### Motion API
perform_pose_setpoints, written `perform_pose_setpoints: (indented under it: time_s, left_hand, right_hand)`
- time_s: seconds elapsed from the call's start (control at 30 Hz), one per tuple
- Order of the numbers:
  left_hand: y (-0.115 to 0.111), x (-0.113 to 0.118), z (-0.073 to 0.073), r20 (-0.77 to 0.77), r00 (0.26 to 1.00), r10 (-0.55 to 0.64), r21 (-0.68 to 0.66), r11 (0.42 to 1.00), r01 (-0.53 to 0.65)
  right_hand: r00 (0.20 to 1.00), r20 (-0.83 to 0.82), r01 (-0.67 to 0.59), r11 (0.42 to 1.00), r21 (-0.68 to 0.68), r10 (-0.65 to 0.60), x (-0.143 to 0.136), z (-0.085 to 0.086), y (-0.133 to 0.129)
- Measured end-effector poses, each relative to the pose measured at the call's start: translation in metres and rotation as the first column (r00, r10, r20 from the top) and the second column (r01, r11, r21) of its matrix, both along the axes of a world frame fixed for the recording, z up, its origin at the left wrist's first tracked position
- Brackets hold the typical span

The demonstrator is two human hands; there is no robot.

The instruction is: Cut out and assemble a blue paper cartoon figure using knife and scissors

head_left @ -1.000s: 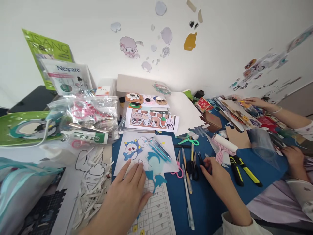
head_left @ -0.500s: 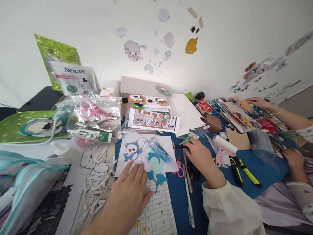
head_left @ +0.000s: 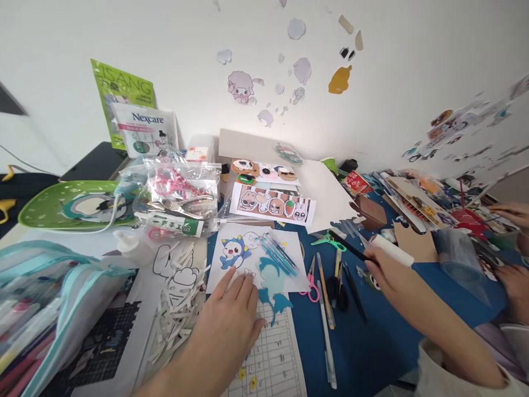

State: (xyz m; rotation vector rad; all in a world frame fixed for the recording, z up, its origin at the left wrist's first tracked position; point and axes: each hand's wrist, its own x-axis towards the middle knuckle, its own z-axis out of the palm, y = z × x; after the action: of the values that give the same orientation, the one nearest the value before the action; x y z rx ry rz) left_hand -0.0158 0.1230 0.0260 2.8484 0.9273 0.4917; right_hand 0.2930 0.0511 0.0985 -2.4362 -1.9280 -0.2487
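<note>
My left hand (head_left: 229, 320), fingers stretched out, lies palm down on the lower edge of a white sheet (head_left: 215, 278) bearing a blue-and-white cartoon figure (head_left: 235, 252). Beside its fingertips are blue translucent cutouts (head_left: 273, 281) and several clear blue pens (head_left: 279, 255). Over the right of the table my right hand (head_left: 384, 273) has its fingers closed on the end of a slim black stick-like tool (head_left: 349, 245), whose kind I cannot make out. The tool's far end points left, by green-handled scissors (head_left: 330, 239). Pink scissors (head_left: 312, 284) lie between the hands.
Pens (head_left: 326, 336) and black-handled scissors (head_left: 339, 292) lie on the blue mat (head_left: 363, 353). A white roller (head_left: 392, 251) and a tape roll (head_left: 460, 256) are at right, near another person's hand (head_left: 512, 284). Paper scraps (head_left: 176, 314) and a pencil pouch (head_left: 70, 309) are at left.
My right hand has moved right, away from the green scissors, with the black tool in its fingers. The yellow-and-black pliers no longer show. My left hand stays on the sheet.
</note>
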Motion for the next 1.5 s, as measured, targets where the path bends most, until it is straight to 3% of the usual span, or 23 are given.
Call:
perform_pose_setpoints:
  time_s: [0.03, 0.1, 0.17, 0.2, 0.3, 0.37, 0.4, 0.47, 0.6, 0.67, 0.8, 0.93, 1.23, 1.3, 1.37, 1.43, 1.5]
  left_hand:
    - [0.000, 0.000, 0.004, 0.022, 1.000, -0.010, -0.020, 1.000, 0.010]
    - [-0.003, 0.000, 0.015, 0.095, 0.995, -0.036, -0.120, 0.992, 0.047]
    - [-0.007, 0.000, 0.025, 0.201, 0.979, -0.015, -0.325, 0.942, 0.081]
    - [-0.009, 0.001, 0.030, 0.260, 0.965, 0.027, -0.448, 0.889, 0.095]
    - [-0.015, 0.004, 0.036, 0.401, 0.882, 0.246, -0.759, 0.628, 0.170]
    - [-0.015, 0.006, 0.036, 0.424, 0.800, 0.424, -0.872, 0.429, 0.234]
    - [-0.014, 0.007, 0.036, 0.415, 0.764, 0.494, -0.898, 0.357, 0.257]
    - [-0.009, 0.008, 0.037, 0.390, 0.701, 0.597, -0.920, 0.280, 0.273]
    - [0.006, 0.004, 0.044, 0.355, 0.572, 0.740, -0.928, 0.203, 0.312]
    - [0.010, 0.001, 0.046, 0.326, 0.509, 0.796, -0.924, 0.154, 0.351]
    - [0.012, -0.001, 0.047, 0.289, 0.429, 0.856, -0.909, 0.104, 0.405]
    - [0.012, 0.000, 0.048, 0.258, 0.408, 0.876, -0.895, 0.057, 0.443]
    - [0.017, 0.000, 0.049, 0.203, 0.419, 0.885, -0.875, -0.027, 0.482]
    - [0.018, -0.001, 0.050, 0.195, 0.421, 0.886, -0.878, -0.034, 0.478]
    - [0.018, -0.001, 0.051, 0.185, 0.422, 0.887, -0.881, -0.041, 0.472]
    - [0.018, -0.002, 0.052, 0.176, 0.423, 0.889, -0.882, -0.048, 0.469]
    - [0.017, -0.002, 0.052, 0.169, 0.423, 0.890, -0.882, -0.056, 0.468]
  right_hand:
    - [0.998, -0.066, 0.010, 1.000, 0.012, -0.009, -0.005, 0.003, -0.010]
    - [0.920, -0.379, 0.146, 0.984, 0.100, -0.098, -0.025, 0.002, -0.029]
    - [0.768, -0.631, 0.188, 0.980, 0.062, -0.107, -0.058, -0.007, -0.043]
    - [0.676, -0.729, 0.193, 0.981, 0.031, -0.110, -0.078, -0.014, -0.046]
    - [0.460, -0.886, 0.191, 0.981, 0.031, -0.061, -0.139, -0.033, -0.046]
    - [0.353, -0.933, 0.154, 0.988, -0.017, -0.071, -0.169, -0.040, -0.040]
    - [0.330, -0.942, 0.132, 0.991, -0.021, -0.064, -0.178, -0.043, -0.037]
    - [0.393, -0.918, 0.122, 0.993, -0.002, -0.050, -0.183, -0.047, -0.035]
    - [0.702, -0.710, 0.054, 0.998, -0.019, -0.051, -0.149, -0.063, -0.050]
    - [0.832, -0.553, 0.068, 0.997, 0.047, -0.030, -0.127, -0.073, -0.062]
    - [0.962, -0.256, -0.044, 0.981, 0.191, 0.093, -0.098, -0.088, -0.076]
    - [0.975, -0.105, -0.160, 0.944, 0.290, 0.197, -0.082, -0.098, -0.071]
    - [0.948, -0.153, -0.219, 0.918, 0.330, 0.280, -0.053, -0.102, -0.046]
    - [0.975, -0.106, -0.135, 0.904, 0.405, 0.193, -0.050, -0.102, -0.044]
    - [0.992, -0.128, 0.070, 0.893, 0.445, -0.014, -0.046, -0.102, -0.044]
    - [0.944, -0.258, 0.294, 0.882, 0.368, -0.207, -0.041, -0.104, -0.042]
    - [0.877, -0.383, 0.399, 0.885, 0.240, -0.291, -0.037, -0.106, -0.039]
